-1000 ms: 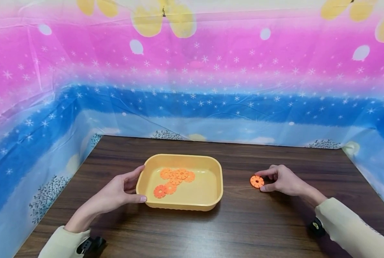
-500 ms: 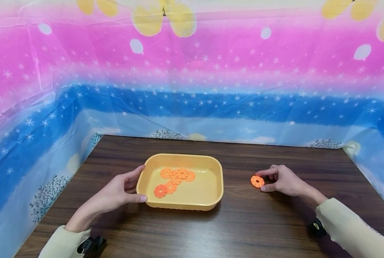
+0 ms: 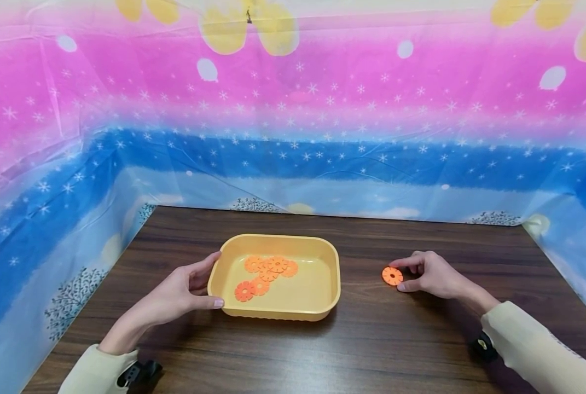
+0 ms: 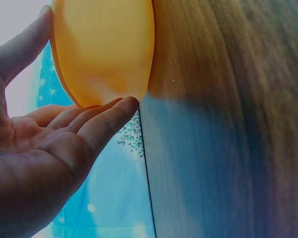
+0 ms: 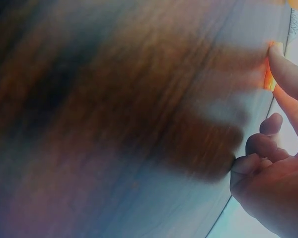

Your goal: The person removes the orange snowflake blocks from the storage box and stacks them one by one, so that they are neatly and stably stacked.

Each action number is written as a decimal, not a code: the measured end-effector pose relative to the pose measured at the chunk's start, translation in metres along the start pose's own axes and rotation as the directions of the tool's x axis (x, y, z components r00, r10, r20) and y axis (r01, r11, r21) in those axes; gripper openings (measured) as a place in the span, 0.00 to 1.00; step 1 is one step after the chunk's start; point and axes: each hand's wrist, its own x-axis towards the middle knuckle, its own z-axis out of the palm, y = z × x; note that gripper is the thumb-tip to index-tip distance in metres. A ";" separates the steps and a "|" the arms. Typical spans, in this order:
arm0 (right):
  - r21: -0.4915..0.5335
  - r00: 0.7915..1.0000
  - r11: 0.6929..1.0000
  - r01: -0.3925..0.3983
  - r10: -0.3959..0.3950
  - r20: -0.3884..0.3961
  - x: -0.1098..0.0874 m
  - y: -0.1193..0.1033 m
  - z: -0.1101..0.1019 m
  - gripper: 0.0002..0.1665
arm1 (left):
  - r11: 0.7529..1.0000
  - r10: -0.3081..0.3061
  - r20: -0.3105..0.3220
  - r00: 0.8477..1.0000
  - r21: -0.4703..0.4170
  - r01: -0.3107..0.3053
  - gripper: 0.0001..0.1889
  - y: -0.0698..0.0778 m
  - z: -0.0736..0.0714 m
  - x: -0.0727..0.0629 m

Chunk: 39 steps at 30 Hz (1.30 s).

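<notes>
A shallow yellow plastic tray [image 3: 305,293] stands left of the middle in the head view. Several orange slotted discs [image 3: 245,291] lie inside it, some overlapping. My left hand [image 3: 172,293] grips the tray's left end, thumb at the front corner and fingers along the side. In the left wrist view the fingers [image 4: 107,119] reach along the tray's outer wall [image 4: 107,54]. To the right of the tray, my right hand [image 3: 435,276] pinches one orange slotted disc [image 3: 389,275] between thumb and forefinger. The right wrist view shows this disc [image 5: 269,74] edge-on, with the other fingers curled.
Both hands work over a dark wood-grain table [image 3: 293,361]. A printed cloth backdrop [image 3: 293,158] in pink and blue rises behind the table and along its sides. Each wrist wears a black strap device, the left one [image 3: 140,375] near the front edge of view.
</notes>
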 end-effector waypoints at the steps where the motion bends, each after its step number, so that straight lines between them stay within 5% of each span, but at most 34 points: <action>1: -0.001 1.000 1.000 0.000 0.000 0.001 0.000 0.000 0.000 0.29 | 1.000 0.000 0.000 1.000 0.000 0.000 0.54 0.000 0.000 0.000; 23: 0.039 0.999 0.999 -0.014 0.013 0.036 0.002 -0.012 -0.007 0.28 | 1.000 -0.012 -0.010 1.000 0.005 0.013 0.55 -0.002 0.001 0.000; 39: 0.054 0.994 0.993 0.102 -0.103 0.031 0.037 -0.088 0.003 0.18 | 1.000 -0.008 -0.013 1.000 0.030 0.008 0.54 -0.001 0.001 0.000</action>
